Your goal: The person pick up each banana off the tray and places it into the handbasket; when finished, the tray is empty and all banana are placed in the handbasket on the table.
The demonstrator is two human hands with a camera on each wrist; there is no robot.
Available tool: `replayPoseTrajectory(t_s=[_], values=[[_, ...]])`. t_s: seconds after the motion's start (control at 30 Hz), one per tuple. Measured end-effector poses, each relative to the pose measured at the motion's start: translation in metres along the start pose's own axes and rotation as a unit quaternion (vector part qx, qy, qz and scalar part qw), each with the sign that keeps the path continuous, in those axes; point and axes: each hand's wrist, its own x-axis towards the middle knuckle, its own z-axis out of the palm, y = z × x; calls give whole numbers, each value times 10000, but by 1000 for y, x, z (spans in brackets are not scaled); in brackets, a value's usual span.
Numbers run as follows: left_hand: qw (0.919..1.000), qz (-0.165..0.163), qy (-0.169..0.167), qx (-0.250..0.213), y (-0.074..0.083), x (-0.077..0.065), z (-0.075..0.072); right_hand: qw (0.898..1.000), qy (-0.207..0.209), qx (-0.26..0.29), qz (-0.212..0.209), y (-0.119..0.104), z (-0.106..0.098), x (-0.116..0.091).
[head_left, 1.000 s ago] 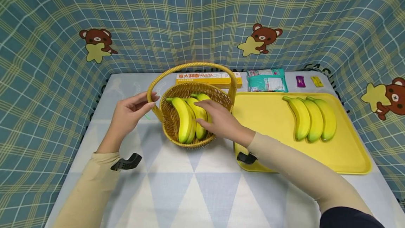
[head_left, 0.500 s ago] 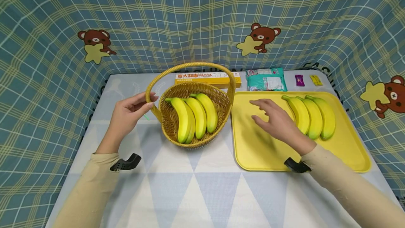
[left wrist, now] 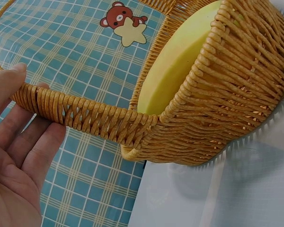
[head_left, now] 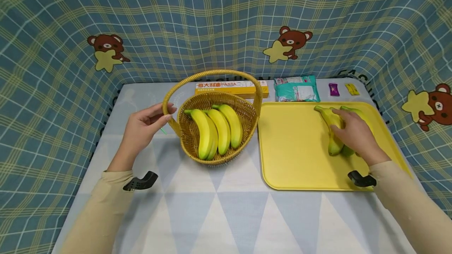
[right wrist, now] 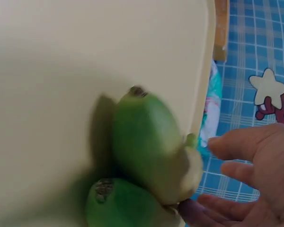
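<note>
Right grip [head_left: 356, 134]: and across it comes, out of the basket a second ago, over the bare side of the tray, now right above the tray's bananas; fingers relaxed and spread, nothing clasped that the views show.
Left banana [head_left: 332, 124]: lying just beside that thumb; contact, cannot tell.
Middle banana [head_left: 347, 151]: mostly hidden under the palm, only its lower end peeking out.
Right banana [head_left: 356, 110]: stem end showing past the knuckles.
Yellow tray [head_left: 293, 152]: all three lie here, side by side, towards its right.
Wicker basket [head_left: 217, 163]: four bananas [head_left: 220, 128] bundled inside, no fingers among them now, so that lot looks settled.
Left grip [head_left: 143, 126]: unmoved, thumb and fingers round the basket handle [head_left: 212, 73], seemingly steadying it.
Play: the work, by the look of it, has switched back to the tray end.
</note>
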Motion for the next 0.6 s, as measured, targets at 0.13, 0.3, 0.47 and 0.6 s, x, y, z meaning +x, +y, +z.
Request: replayPoseTrajectory(t_s=[0.13, 0.3, 0.47, 0.6], values=[[10000, 20, -15, -51, 1, 0, 1, 9994, -279, -128, 128, 3, 5, 3], [10000, -22, 6, -46, 1, -1, 1, 9973, -625, -240, 292, -1, 8, 5], [10000, -52, 32, 19, 1, -1, 0, 9968, -710, -236, 270, -3, 8, 4], [10000, -46, 27, 6, 0, 0, 0, 9973, -710, -180, -32, -11, 4, -3]])
